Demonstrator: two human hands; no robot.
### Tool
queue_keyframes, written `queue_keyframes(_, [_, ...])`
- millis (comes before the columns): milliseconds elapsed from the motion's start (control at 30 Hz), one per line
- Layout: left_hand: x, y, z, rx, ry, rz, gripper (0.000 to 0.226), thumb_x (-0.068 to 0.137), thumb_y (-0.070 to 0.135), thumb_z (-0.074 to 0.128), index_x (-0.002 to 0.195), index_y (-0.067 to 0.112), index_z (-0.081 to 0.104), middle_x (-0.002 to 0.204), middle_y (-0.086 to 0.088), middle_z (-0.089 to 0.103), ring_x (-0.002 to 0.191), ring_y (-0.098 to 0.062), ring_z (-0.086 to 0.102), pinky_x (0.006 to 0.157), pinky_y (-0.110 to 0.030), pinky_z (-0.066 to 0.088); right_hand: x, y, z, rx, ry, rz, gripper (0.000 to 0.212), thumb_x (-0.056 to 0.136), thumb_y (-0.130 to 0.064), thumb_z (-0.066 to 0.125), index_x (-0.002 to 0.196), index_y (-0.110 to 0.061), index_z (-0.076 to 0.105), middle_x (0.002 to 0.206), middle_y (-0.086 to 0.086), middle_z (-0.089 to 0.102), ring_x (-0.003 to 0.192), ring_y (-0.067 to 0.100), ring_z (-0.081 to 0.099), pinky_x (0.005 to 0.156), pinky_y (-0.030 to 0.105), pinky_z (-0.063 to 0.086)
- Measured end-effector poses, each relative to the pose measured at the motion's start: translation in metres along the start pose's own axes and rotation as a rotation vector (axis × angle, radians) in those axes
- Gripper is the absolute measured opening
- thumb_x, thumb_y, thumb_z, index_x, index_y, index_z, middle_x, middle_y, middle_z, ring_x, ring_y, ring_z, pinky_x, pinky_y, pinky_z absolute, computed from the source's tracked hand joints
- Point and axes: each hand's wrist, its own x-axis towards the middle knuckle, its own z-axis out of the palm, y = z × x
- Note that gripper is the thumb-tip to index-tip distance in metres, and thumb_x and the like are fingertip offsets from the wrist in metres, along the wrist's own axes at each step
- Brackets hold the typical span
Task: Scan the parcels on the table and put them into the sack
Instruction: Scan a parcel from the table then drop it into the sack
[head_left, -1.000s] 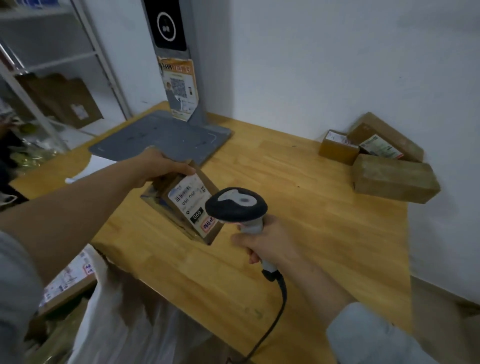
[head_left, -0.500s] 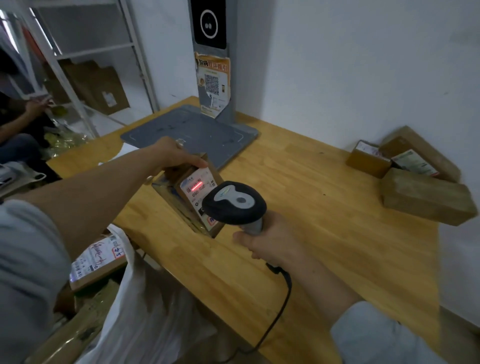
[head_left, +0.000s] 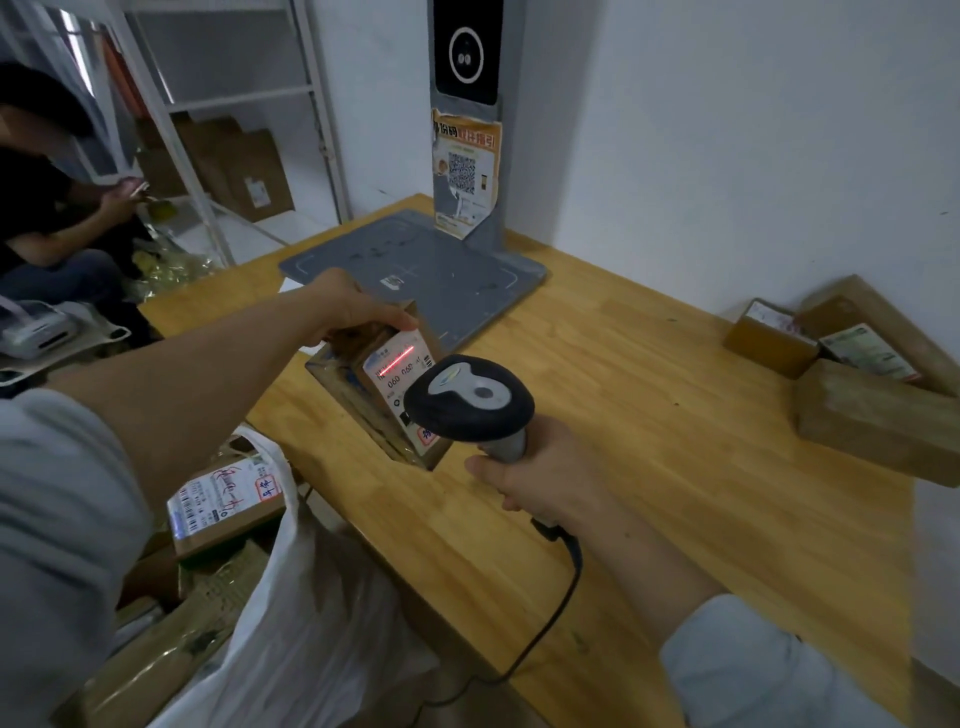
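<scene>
My left hand (head_left: 353, 312) grips the top of a small brown parcel (head_left: 358, 400), which stands tilted on the wooden table (head_left: 649, 467) near its left edge. My right hand (head_left: 540, 483) holds a black and grey barcode scanner (head_left: 470, 400) by its handle, aimed at the parcel's white label, and a red scan line lies across that label. Three more brown parcels (head_left: 857, 374) lie at the table's right end against the wall. The white sack (head_left: 291, 597) hangs open below the table's left edge with labelled boxes inside.
A grey scanning platform (head_left: 467, 275) with an upright camera post stands at the back of the table. The scanner's black cable (head_left: 561, 613) trails off the front edge. A seated person (head_left: 47, 208) and metal shelving (head_left: 218, 130) with cartons are at the left.
The red scan line has come on across the label. My view has swung left and drawn closer; both hands keep their hold on parcel and scanner.
</scene>
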Motion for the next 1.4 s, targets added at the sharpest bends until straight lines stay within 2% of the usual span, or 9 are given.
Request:
queue_keyframes(233, [-0.008, -0.012, -0.015, -0.054, 0.048, -0.033, 0.068, 0.062, 0.037, 0.086, 0.117, 0.01, 0.055, 0.109, -0.009, 0.063, 0.103, -0.026, 0.06, 0.089, -0.038, 0.051, 0.005, -0.007, 0.013, -0.032, -0.038, -0.022, 0.025, 0.085, -0.026, 0.069, 0.077, -0.033, 0.047, 0.086, 0.001, 0.067, 0.069, 0.017, 0.067, 0.071, 0.036, 0.06])
queue_keyframes(400, [-0.018, -0.026, -0.034, -0.054, 0.103, -0.073, 0.035, 0.072, 0.034, 0.082, 0.085, 0.015, 0.056, 0.083, -0.003, 0.061, 0.073, -0.013, 0.056, 0.073, -0.03, 0.045, 0.011, -0.009, 0.027, 0.124, -0.077, -0.041, 0.026, 0.083, -0.021, 0.073, 0.083, -0.033, 0.05, 0.074, -0.003, 0.063, 0.052, 0.004, 0.058, 0.053, 0.021, 0.051])
queue_keyframes(533, [-0.031, -0.058, -0.071, 0.044, 0.2, -0.178, 0.055, 0.064, 0.043, 0.084, 0.098, 0.006, 0.061, 0.103, -0.011, 0.064, 0.094, -0.028, 0.061, 0.084, -0.039, 0.051, 0.025, -0.011, 0.049, 0.19, -0.12, -0.01, 0.021, 0.082, -0.019, 0.074, 0.092, -0.025, 0.056, 0.067, 0.0, 0.061, 0.048, 0.008, 0.057, 0.054, 0.028, 0.053])
queue_keyframes(633, [-0.049, -0.091, -0.096, 0.165, 0.252, -0.274, 0.069, 0.062, 0.046, 0.085, 0.109, 0.003, 0.059, 0.112, -0.014, 0.058, 0.095, -0.03, 0.055, 0.076, -0.037, 0.045, 0.036, -0.017, 0.072, 0.166, -0.172, -0.024, 0.019, 0.081, -0.019, 0.074, 0.091, -0.019, 0.058, 0.065, 0.001, 0.06, 0.044, 0.008, 0.056, 0.053, 0.029, 0.053])
queue_keyframes(833, [-0.088, -0.156, -0.122, 0.44, 0.354, -0.409, 0.055, 0.064, 0.04, 0.085, 0.094, 0.006, 0.055, 0.104, -0.016, 0.056, 0.088, -0.029, 0.052, 0.073, -0.036, 0.048, 0.046, -0.035, 0.123, 0.161, -0.307, -0.038, 0.019, 0.082, -0.015, 0.072, 0.094, -0.014, 0.058, 0.065, 0.001, 0.059, 0.042, 0.009, 0.053, 0.049, 0.026, 0.048])
queue_keyframes(933, [-0.096, -0.187, -0.118, 0.543, 0.377, -0.495, 0.076, 0.065, 0.049, 0.082, 0.119, 0.005, 0.052, 0.121, -0.021, 0.046, 0.109, -0.036, 0.047, 0.089, -0.043, 0.048, 0.051, -0.04, 0.143, 0.131, -0.347, -0.035, 0.019, 0.082, -0.015, 0.071, 0.096, -0.008, 0.06, 0.056, -0.001, 0.059, 0.041, 0.009, 0.054, 0.047, 0.023, 0.049])
queue_keyframes(1033, [-0.09, -0.207, -0.099, 0.551, 0.361, -0.555, 0.11, 0.066, 0.058, 0.078, 0.144, 0.002, 0.025, 0.139, -0.026, 0.03, 0.128, -0.041, 0.031, 0.103, -0.051, 0.037, 0.055, -0.042, 0.153, 0.14, -0.335, 0.006, 0.02, 0.082, -0.014, 0.071, 0.097, -0.007, 0.061, 0.059, 0.003, 0.06, 0.042, 0.01, 0.055, 0.047, 0.024, 0.049])
queue_keyframes(1233, [-0.048, -0.172, -0.055, 0.478, 0.234, -0.296, 0.074, 0.081, 0.056, 0.065, 0.135, 0.015, 0.038, 0.139, -0.021, 0.033, 0.131, -0.039, 0.032, 0.105, -0.053, 0.035, 0.071, -0.035, 0.139, 0.497, -0.163, 0.243, 0.014, 0.083, -0.008, 0.071, 0.077, -0.005, 0.059, 0.052, 0.006, 0.052, 0.039, 0.018, 0.048, 0.052, 0.034, 0.049])
queue_keyframes(1400, [-0.003, -0.106, 0.008, 0.552, 0.068, -0.02, 0.079, 0.087, 0.054, 0.058, 0.149, 0.021, 0.023, 0.151, -0.017, 0.025, 0.137, -0.036, 0.029, 0.109, -0.05, 0.03, 0.077, -0.011, 0.088, 0.881, 0.036, 0.444, 0.015, 0.085, -0.011, 0.071, 0.084, -0.003, 0.059, 0.053, 0.009, 0.053, 0.04, 0.019, 0.049, 0.048, 0.03, 0.051])
